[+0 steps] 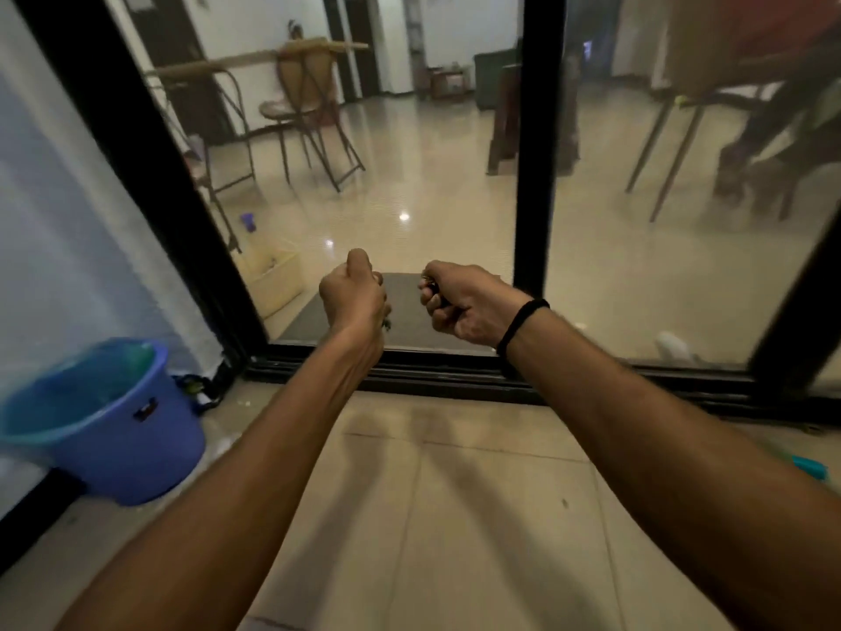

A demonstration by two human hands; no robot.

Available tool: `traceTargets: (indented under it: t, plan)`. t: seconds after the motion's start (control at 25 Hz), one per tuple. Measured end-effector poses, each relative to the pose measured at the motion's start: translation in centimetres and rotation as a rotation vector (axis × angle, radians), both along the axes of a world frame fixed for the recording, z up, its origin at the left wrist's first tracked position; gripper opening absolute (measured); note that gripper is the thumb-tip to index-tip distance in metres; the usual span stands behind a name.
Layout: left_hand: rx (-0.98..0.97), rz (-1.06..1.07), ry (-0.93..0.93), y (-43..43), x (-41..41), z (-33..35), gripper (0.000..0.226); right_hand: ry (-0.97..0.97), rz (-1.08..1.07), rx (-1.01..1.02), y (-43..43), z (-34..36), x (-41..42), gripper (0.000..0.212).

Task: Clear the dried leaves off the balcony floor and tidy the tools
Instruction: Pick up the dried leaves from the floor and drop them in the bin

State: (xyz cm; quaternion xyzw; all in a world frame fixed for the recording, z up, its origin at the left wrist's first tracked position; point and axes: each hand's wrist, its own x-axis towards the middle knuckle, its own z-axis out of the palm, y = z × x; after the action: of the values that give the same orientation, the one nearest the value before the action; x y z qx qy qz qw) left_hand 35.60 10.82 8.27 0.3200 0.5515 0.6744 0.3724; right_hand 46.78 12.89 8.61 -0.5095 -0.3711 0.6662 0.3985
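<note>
gripping crumpled dark dried leaves in the left hand, fingers curled tight, scraps poking out under the fist. clutching a small dark clump in the right hand, likewise clenched, black band round the wrist. reaching both arms straight out, fists close together before the black door track. at left on smooth beige tiles, round blue plastic bucket with thin liner; its dark label too blurred to read.

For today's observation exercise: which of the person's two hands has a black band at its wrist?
The right hand: a black band circles its wrist, while the left hand has a bare wrist. Both grip dark scraps.
</note>
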Motion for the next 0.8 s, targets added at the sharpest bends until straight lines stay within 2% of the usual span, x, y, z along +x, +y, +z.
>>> traceTargets:
  t: [0.12,0.32,0.44,0.6,0.68,0.8]
  plan:
    - [0.02,0.075,-0.052,2.0,-9.0,-0.2,0.031,0.035,0.137,-0.075,2.5,0.0,-6.9,0.033]
    - [0.004,0.231,-0.187,2.3,-24.8,-0.9,0.032,0.182,0.216,-0.239,5.9,-1.0,-20.5,0.034]
    - [0.044,0.354,-0.193,1.8,-33.8,-1.0,0.032,0.236,0.284,-0.31,6.6,-1.7,-29.5,0.035]
    - [-0.039,0.489,-0.192,0.8,-43.0,-2.1,0.026,0.285,0.328,-0.343,5.1,-2.3,-40.4,0.028]
    - [-0.135,0.507,-0.153,0.5,-45.5,-3.4,0.024,0.291,0.374,-0.33,3.7,-2.2,-43.5,0.037]
    - [-0.253,0.475,-0.077,-0.3,-47.4,-5.2,0.013,0.347,0.542,-0.383,2.2,-2.3,-45.4,0.065]
